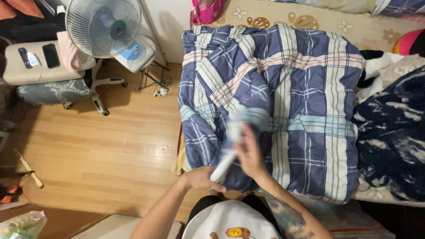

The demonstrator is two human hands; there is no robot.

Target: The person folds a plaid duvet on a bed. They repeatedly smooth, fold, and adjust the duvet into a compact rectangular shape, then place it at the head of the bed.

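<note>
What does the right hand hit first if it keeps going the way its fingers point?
The right hand points up-left along the bed. First in line is probably the plaid quilt it already rests on; motion blur leaves depth unclear.
</note>
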